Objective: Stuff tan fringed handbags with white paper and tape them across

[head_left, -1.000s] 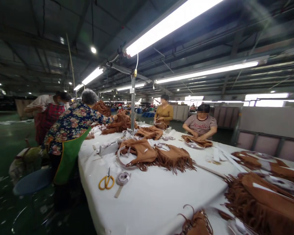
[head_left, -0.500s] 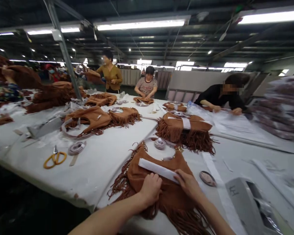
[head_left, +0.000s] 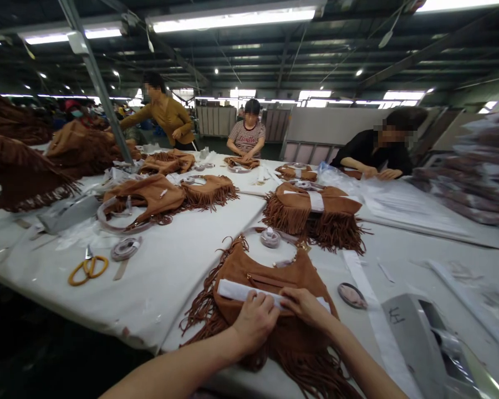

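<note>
A brown fringed suede bag (head_left: pixel 261 274) lies on the white table (head_left: pixel 183 277) right in front of me. A white paper strip (head_left: pixel 233 289) crosses the bag's middle. My left hand (head_left: pixel 255 320) presses on the strip with curled fingers. My right hand (head_left: pixel 305 306) rests beside it, fingers pinching the strip against the bag. A wrapped bag strap with a roll (head_left: pixel 270 237) curves above the bag.
Yellow scissors (head_left: pixel 87 267) and a tape roll (head_left: pixel 125 248) lie to the left. More fringed bags (head_left: pixel 316 213) cover the table. A grey tape dispenser (head_left: pixel 424 338) stands at my right. Three people work along the far side, one in black (head_left: pixel 376 155).
The camera swung right and down from the left side of the table to my own hands. Over the last half second the strip and both hands shifted slightly lower on the bag.
</note>
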Demonstrator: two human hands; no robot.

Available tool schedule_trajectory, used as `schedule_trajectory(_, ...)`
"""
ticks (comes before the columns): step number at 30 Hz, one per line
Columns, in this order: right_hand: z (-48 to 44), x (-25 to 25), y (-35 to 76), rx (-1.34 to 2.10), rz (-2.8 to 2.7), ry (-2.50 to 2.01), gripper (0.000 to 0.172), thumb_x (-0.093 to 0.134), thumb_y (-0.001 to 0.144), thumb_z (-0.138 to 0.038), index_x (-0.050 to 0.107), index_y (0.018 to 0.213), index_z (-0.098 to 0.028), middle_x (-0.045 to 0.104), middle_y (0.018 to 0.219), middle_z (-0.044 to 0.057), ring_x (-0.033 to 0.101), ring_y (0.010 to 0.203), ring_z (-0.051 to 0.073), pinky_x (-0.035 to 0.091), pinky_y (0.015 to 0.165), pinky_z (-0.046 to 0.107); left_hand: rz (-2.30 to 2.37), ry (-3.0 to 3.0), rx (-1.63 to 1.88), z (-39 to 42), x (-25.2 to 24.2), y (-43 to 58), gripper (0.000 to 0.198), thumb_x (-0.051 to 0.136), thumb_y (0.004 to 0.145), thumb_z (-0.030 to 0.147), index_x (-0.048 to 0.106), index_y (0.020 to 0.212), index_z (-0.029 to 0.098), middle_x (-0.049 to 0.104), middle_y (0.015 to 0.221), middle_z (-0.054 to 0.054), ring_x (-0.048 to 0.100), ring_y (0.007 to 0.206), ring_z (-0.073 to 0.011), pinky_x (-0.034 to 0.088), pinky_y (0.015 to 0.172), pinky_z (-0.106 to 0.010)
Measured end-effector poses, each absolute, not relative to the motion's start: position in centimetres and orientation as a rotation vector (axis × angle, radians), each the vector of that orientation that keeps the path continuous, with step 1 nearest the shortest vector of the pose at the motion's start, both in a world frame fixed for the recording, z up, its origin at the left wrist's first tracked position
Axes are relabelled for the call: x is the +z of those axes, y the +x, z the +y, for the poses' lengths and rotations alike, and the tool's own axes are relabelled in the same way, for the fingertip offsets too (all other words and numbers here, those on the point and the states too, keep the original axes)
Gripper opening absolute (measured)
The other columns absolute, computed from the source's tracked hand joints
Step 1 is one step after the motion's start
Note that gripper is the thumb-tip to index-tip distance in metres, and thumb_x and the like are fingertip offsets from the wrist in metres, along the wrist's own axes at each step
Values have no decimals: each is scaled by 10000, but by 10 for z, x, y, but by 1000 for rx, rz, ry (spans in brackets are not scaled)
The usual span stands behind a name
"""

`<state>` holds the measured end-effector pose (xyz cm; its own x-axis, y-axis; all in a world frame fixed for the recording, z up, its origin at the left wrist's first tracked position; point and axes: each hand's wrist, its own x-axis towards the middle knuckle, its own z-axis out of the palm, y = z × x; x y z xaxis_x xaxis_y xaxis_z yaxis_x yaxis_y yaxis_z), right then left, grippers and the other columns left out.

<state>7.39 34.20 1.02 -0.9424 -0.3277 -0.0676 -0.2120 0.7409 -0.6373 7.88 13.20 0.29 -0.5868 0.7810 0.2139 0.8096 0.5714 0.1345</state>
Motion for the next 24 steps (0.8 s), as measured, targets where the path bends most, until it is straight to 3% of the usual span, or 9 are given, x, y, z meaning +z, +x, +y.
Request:
schedule_trajectory(3,341,11,74,-986,2718,-479,273,476,885,-392,660,862,-191,690,827,26,605,766,179,454,731,281,-2634,-1333,-252,132,8,69,322,583,867,441,542,1128,257,533,1221,-78,468,1127,-282,300,1009,-532)
schedule_trajectory(6,341,13,76,-964,2691,-491,304,466,892,-397,687,878,-190,697,820,18,605,748,174,455,701,267,-2718,-1293,-166,131,4,62,451,650,775,555,557,1067,225,582,1120,-78,546,984,-264,379,917,-489)
schedule_trajectory(9,344,14,79,-904,2698,-473,314,459,899,-394,700,845,-201,682,768,2,583,701,155,434,651,245,-2747,-1305,-164,127,-4,60,417,656,780,532,566,997,187,615,973,-67,565,895,-252,418,790,-408)
schedule_trajectory(12,347,15,87,-804,2783,-411,321,437,919,-408,702,859,-236,667,795,8,566,746,161,408,700,266,-2743,-1291,-171,118,-10,59,370,647,802,498,569,982,184,619,974,-64,553,922,-265,389,843,-448)
schedule_trajectory(14,347,15,98,-727,2878,-322,347,394,937,-434,697,927,-264,650,870,39,549,841,198,381,780,325,-2735,-1241,-160,113,-13,59,344,635,813,494,572,963,191,622,959,-53,543,928,-271,350,900,-492)
schedule_trajectory(17,342,7,118,-542,3061,-191,390,418,906,-543,644,1100,-290,604,978,92,497,947,257,320,854,415,-2725,-1195,-133,110,-17,58,308,625,824,484,569,927,199,621,907,-37,536,893,-262,360,858,-453)
schedule_trajectory(21,336,-10,136,-224,3277,-131,468,472,862,-597,593,1174,-270,587,1009,108,482,926,251,298,843,400,-2704,-1226,-105,110,-26,56,274,592,855,466,566,900,197,605,880,-39,520,842,-244,358,731,-379)
schedule_trajectory(24,339,-15,136,-207,3302,-125,451,453,885,-564,598,1142,-223,592,991,107,482,905,243,302,823,382,-2696,-1275,-107,109,-31,52,268,560,879,461,560,905,194,595,904,-40,513,836,-228,351,705,-358)
